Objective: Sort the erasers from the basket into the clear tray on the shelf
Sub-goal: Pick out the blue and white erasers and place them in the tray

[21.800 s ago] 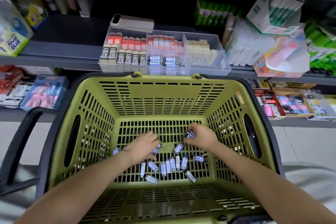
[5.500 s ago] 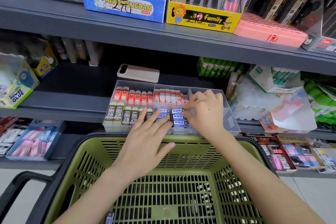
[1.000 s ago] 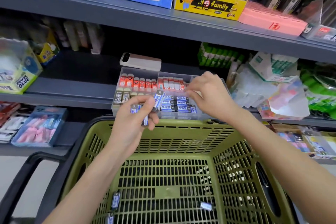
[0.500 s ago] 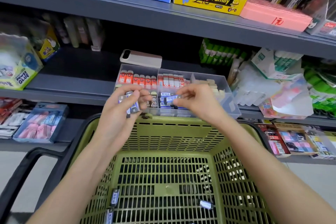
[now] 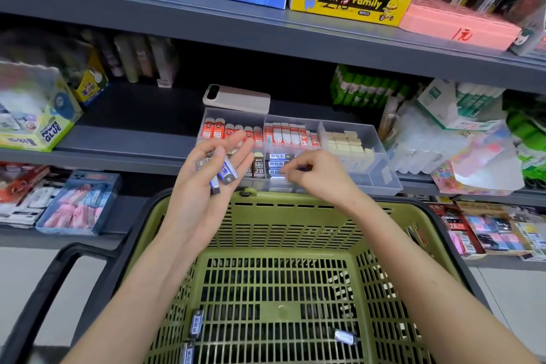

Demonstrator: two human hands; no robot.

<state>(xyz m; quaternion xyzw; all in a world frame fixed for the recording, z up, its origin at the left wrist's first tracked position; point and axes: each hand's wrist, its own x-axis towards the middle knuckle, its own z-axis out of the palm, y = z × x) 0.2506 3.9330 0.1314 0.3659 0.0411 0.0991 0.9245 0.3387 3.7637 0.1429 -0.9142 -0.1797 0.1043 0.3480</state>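
The left grip (image 5: 206,186), centre-left of the frame, cradles a clutch of erasers (image 5: 227,173) in a half-spread palm, with only the thumb laid across them. That hold looks loose, and a tilt of the wrist could spill them into the basket (image 5: 280,216) below or past its rim. The right grip (image 5: 317,174), at centre, pinches what seems to be a blue eraser (image 5: 304,168) at its fingertips, low over the tray (image 5: 384,183). The blue row (image 5: 276,163) there looks tightly packed. Pushing one more in may knock its neighbours askew, or drop it among the 2B erasers (image 5: 259,168) just to the left.

The tray sits on the shelf (image 5: 133,139) at mid-frame and has three compartments. The left holds red-sleeved erasers (image 5: 224,131) at the back and the 2B erasers in front. The middle holds red-and-white erasers (image 5: 291,134) at the back and the blue row in front. The right holds cream blocks (image 5: 345,145). In the basket, at lower frame, three loose erasers (image 5: 197,323) lie on the bottom, two at lower left and one to the right.
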